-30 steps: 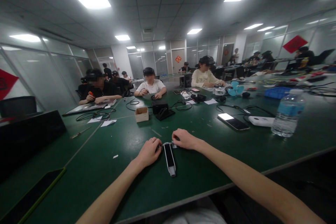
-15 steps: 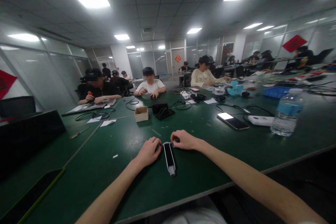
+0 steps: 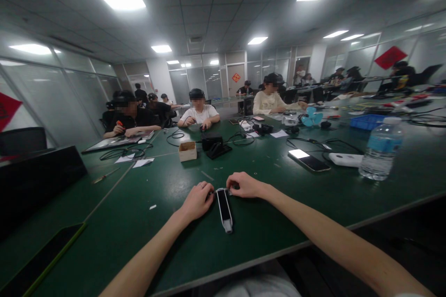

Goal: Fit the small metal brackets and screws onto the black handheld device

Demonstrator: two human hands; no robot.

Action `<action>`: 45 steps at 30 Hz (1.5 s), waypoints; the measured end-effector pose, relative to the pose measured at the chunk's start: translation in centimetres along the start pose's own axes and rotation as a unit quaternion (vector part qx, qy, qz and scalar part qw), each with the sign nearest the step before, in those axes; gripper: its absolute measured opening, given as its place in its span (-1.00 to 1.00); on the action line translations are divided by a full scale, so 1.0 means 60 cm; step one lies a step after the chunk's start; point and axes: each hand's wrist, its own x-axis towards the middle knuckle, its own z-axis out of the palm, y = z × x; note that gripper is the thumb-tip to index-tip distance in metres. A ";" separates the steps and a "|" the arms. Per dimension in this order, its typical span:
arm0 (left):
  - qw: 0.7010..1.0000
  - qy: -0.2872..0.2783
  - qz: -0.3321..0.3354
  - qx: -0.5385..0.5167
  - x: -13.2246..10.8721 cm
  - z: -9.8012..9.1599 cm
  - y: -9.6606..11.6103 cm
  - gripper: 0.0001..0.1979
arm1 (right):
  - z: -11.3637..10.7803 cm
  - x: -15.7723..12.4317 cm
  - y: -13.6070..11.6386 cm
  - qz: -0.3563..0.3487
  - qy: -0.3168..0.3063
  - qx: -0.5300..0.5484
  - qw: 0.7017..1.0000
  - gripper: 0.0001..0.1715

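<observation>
A slim device (image 3: 224,209) with a dark face and pale grey edges lies lengthwise on the green table (image 3: 188,255), its narrow end toward me. Beside its far left end rests my left hand (image 3: 199,200), fingers curled around something small and dark that I cannot make out. My right hand (image 3: 245,185) is at the far right end, its thumb and fingers bent together over a small object, too hidden to name. Between the two hands the device's top is uncovered.
Beyond the hands stand a small cardboard box (image 3: 187,151) and a black device (image 3: 213,144) with cables. To the right are a phone (image 3: 313,163), a white case (image 3: 344,159), a water bottle (image 3: 380,151) and a blue tray (image 3: 365,122). Several people sit across the table.
</observation>
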 end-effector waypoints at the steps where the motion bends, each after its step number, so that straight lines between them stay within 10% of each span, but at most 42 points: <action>1: 1.000 0.001 0.001 -0.001 0.000 0.000 0.000 -0.88 | 0.000 0.000 0.000 0.002 -0.001 0.001 1.000 -0.88; 45: 1.000 0.003 0.008 0.001 -0.001 0.001 -0.001 -0.87 | 0.001 0.002 0.008 0.016 0.000 -0.013 1.000 -0.81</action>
